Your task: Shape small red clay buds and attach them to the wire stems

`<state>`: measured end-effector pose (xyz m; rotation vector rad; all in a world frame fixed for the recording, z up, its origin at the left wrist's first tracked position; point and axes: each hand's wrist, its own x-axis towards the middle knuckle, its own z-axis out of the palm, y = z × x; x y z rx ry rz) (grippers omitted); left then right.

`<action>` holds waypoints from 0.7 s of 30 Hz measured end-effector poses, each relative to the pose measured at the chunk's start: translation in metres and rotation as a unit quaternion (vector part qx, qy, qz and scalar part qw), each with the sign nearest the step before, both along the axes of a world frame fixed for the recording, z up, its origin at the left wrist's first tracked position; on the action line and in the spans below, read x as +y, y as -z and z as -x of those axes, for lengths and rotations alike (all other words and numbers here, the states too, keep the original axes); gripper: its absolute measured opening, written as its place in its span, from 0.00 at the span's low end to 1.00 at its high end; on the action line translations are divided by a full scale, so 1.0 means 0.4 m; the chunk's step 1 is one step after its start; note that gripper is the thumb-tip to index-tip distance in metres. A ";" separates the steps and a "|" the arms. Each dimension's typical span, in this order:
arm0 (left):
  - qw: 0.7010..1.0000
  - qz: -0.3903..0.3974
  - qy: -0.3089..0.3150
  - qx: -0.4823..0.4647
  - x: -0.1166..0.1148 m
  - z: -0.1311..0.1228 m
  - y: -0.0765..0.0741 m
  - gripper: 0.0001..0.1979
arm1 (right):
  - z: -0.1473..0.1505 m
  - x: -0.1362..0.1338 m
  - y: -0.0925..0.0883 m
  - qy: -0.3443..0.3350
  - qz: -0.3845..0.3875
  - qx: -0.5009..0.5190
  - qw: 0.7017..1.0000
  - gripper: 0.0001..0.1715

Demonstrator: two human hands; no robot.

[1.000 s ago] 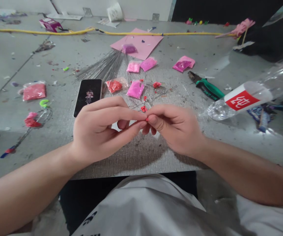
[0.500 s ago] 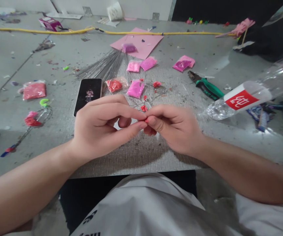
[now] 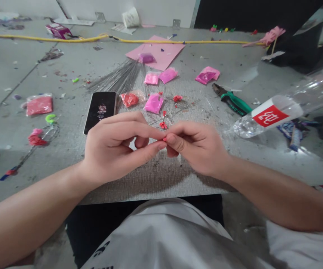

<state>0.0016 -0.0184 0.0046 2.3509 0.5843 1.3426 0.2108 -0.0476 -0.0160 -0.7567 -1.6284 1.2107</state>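
My left hand (image 3: 116, 147) and my right hand (image 3: 196, 145) meet fingertip to fingertip above the grey mat (image 3: 161, 175). Both pinch a tiny red bead (image 3: 164, 139) between thumbs and forefingers; any wire through it is too thin to see. Just beyond the fingers lie small red bead clusters (image 3: 163, 125) on thin wires. Further back are a bag of red beads (image 3: 130, 99), a bag of pink beads (image 3: 154, 103) and a fan of thin metal wires (image 3: 119, 78).
A black phone (image 3: 100, 110) lies left of the hands. Green-handled pliers (image 3: 231, 102) and a lying clear plastic bottle (image 3: 279, 112) are on the right. More pink bead bags (image 3: 208, 74), a pink sheet (image 3: 158, 52), a red bag (image 3: 39, 105) and a yellow cord (image 3: 66, 37) lie farther off.
The hands stay pinched together on the bead with only slight finger shifts. The view has tilted a little.
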 end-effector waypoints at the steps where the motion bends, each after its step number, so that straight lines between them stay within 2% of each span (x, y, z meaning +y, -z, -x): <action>1: 1.000 -0.005 -0.003 -0.002 -0.001 0.000 0.001 0.09 | 0.001 0.000 -0.001 0.002 -0.003 0.002 1.000 0.12; 8: 1.000 0.001 -0.023 -0.013 -0.011 -0.001 0.005 0.09 | 0.002 -0.001 -0.005 0.022 -0.009 0.002 1.000 0.13; 16: 0.999 0.028 0.000 -0.019 -0.010 -0.004 0.000 0.09 | 0.000 -0.008 -0.001 0.027 -0.036 -0.014 0.999 0.10; 21: 0.998 0.059 -0.010 -0.018 -0.015 -0.004 0.001 0.08 | -0.003 -0.008 -0.007 0.028 -0.038 -0.022 0.999 0.11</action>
